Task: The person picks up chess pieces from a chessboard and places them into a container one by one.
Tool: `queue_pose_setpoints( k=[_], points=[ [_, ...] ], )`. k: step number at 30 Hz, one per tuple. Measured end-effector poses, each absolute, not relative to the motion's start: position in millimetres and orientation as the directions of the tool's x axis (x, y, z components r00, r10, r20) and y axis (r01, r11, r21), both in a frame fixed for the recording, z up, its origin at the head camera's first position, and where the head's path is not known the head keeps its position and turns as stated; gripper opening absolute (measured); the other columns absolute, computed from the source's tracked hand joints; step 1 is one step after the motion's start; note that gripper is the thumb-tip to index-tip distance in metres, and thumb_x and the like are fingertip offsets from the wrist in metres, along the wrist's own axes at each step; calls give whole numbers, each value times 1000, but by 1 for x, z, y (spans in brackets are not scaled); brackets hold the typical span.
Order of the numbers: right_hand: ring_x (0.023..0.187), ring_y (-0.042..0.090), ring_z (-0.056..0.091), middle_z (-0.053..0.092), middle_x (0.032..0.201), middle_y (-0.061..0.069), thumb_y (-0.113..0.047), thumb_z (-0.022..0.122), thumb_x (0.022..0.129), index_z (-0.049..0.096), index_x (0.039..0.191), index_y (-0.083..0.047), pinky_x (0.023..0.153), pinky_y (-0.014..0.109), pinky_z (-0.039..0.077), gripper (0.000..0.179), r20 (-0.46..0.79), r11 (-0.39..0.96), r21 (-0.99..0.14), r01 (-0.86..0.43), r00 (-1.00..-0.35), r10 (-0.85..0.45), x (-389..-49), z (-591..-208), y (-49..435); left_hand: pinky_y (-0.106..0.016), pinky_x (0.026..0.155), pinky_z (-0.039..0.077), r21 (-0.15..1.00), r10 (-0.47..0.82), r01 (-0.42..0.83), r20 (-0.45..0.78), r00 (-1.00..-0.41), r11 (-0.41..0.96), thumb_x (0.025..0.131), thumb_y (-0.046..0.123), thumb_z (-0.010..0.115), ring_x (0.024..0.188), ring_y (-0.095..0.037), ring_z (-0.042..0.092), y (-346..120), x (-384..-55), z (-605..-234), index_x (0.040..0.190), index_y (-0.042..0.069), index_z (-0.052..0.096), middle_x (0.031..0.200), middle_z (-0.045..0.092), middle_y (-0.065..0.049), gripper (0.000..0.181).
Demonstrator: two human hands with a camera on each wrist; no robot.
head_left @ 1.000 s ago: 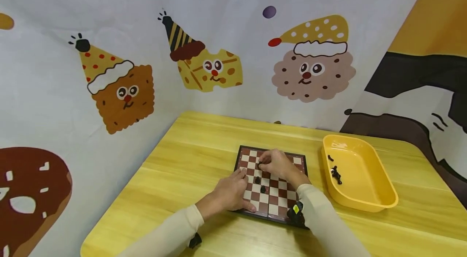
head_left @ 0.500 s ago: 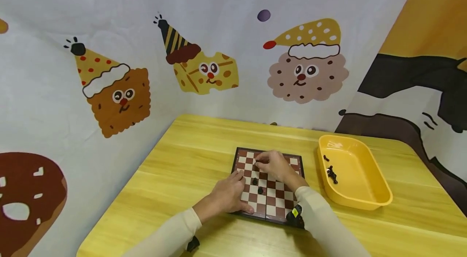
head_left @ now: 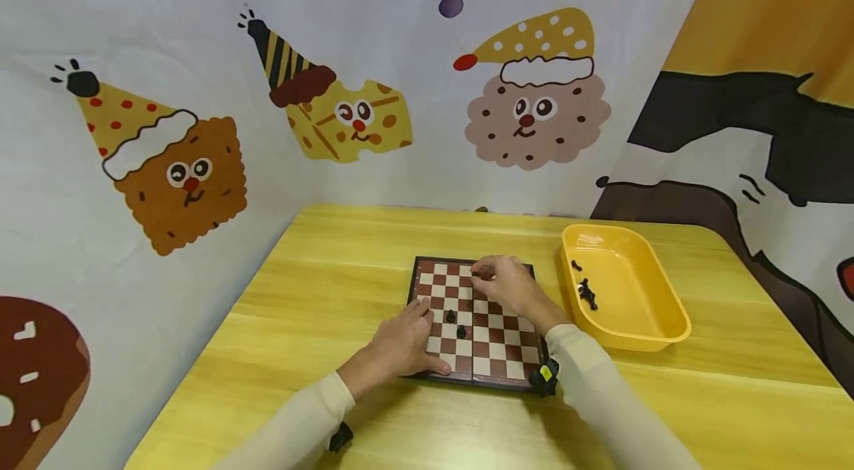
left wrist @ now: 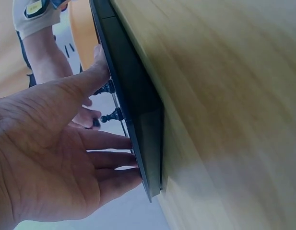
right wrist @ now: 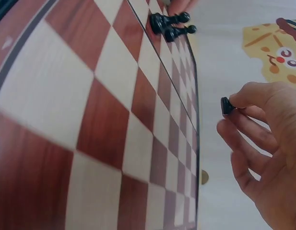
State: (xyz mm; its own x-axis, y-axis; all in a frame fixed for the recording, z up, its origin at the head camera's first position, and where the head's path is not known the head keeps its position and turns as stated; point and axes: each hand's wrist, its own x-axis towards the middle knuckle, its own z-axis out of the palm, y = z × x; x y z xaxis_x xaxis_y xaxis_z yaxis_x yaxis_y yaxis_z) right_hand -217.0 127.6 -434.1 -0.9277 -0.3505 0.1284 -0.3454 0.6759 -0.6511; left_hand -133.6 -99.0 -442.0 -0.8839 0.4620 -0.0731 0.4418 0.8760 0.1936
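A brown-and-white chessboard (head_left: pixel 497 336) with a centre fold lies flat on the table. My left hand (head_left: pixel 400 342) rests along its left side, fingers extended over the top and thumb at the near edge. Thumb and fingertips of my right hand (head_left: pixel 510 285) pinch a small black chess piece (right wrist: pixel 227 106), its base turned outward. In the right wrist view that piece is raised off the squares, close over the board's far part in the head view. Two black chess pieces stand upright on the left half: one chess piece (head_left: pixel 451 316) and a nearer chess piece (head_left: pixel 461 332).
To the right of the board stands a yellow plastic tray (head_left: pixel 630 285) with several black chess pieces (head_left: pixel 587 296) lying at its left side. The wooden table (head_left: pixel 300 285) meets a cloth wall printed with cartoon snacks behind and at the left.
My right hand has moved right and farther back over the board, still pinching the black chess piece. The left hand has stayed on the board's left side. The head view has shifted slightly.
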Motion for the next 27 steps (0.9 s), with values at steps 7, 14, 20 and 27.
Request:
queue_pose_setpoints(
  k=[7,14,20,27],
  points=[
    [83,18,67,73,100,4,-19,71,96,75,116,-6,64,32,55,24,182,719,-599,-352,-934,-306,-215,-417,144,-48,107,44,218,457,432,-77,-886,875,72,63,83,144,-36,37,-103,-136,-437,139,-10,55,155,41,-24,103],
    [84,20,68,73,98,5,-19,71,96,75,115,-4,67,34,57,25,212,699,-620,-356,-934,-287,-215,-410,157,-50,105,45,233,447,423,-60,-893,876,72,61,83,144,-37,36,-107,-135,-437,140,-10,53,156,39,-24,103],
    [86,22,68,74,100,6,-19,71,96,76,115,-5,66,36,56,24,237,724,-597,-345,-938,-252,-208,-408,177,-48,108,43,223,464,436,-90,-881,872,74,63,81,145,-36,35,-100,-135,-438,142,-8,52,157,38,-23,103],
    [88,27,67,74,101,9,-20,70,97,75,112,-5,63,36,51,21,279,748,-588,-307,-945,-168,-202,-402,220,-49,109,41,243,466,431,-107,-878,869,76,61,81,146,-36,32,-96,-135,-440,144,-8,50,158,35,-23,102]
  ],
)
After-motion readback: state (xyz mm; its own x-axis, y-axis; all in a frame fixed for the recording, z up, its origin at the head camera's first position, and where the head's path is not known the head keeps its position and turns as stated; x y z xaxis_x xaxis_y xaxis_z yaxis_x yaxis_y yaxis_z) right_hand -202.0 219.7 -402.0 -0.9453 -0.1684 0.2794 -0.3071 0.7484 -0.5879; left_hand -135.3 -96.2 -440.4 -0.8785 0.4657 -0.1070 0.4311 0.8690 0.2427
